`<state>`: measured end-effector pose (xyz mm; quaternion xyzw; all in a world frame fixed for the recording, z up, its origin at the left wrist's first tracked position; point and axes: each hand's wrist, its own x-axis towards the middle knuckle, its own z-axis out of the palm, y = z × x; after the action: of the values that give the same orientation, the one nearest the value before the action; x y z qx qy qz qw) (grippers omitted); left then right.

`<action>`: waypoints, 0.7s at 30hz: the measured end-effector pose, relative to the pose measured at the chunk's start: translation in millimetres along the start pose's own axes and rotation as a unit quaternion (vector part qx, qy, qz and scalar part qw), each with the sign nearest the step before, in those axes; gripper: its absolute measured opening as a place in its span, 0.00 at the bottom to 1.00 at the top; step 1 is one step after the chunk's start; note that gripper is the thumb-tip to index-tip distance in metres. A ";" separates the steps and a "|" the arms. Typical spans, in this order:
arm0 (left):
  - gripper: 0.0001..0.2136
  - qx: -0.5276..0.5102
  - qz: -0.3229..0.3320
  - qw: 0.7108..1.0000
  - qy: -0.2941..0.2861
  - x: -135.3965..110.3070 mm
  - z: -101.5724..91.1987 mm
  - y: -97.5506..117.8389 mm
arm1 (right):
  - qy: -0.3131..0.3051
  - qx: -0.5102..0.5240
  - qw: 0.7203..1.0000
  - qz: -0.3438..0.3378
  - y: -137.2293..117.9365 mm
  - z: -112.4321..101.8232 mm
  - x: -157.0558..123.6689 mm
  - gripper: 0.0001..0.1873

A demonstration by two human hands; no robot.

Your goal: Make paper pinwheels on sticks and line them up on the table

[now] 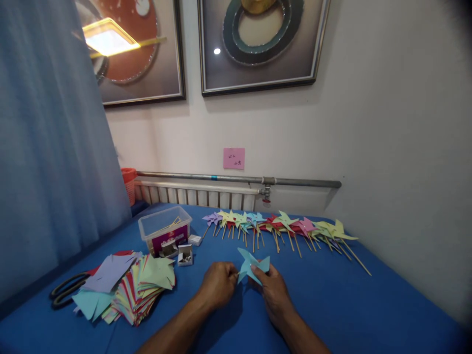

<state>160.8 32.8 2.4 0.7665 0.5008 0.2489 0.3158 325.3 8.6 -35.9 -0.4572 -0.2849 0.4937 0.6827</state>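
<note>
A light blue paper pinwheel point(259, 264) is held in my right hand point(272, 287), its thumb pressed on the folded middle. Close by on the left, my left hand point(220, 284) is closed, with fingertips pinched near the pinwheel's left blade. What those fingers hold, if anything, is too small to make out. No stick shows on this pinwheel. Left of my hands lies a fanned stack of cut coloured paper point(137, 290), with a pale green sheet on top. A small open white box point(185, 255) holds tiny metal pins.
A clear plastic tub point(162, 220) with wooden sticks stands behind the small boxes. Scissors point(68, 289) lie partly under purple paper point(108, 273). Several finished pinwheels point(285, 221) on sticks line the back of the blue table point(342, 309). A blue curtain point(55, 137) hangs at left.
</note>
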 end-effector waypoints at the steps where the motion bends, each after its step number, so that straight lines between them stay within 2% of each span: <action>1: 0.10 -0.002 0.000 1.000 -0.002 -0.2 -0.1 0.4 | 0.002 0.000 1.000 -0.002 0.7 -0.2 0.4 0.24; 21: 0.11 0.054 0.010 0.998 0.021 -2.3 0.9 2.1 | 0.012 0.018 1.000 0.000 1.7 0.0 2.1 0.23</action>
<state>161.9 29.8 3.2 0.7817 0.5127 0.2409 0.2608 325.4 10.7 -37.6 -0.4507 -0.2678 0.4934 0.6941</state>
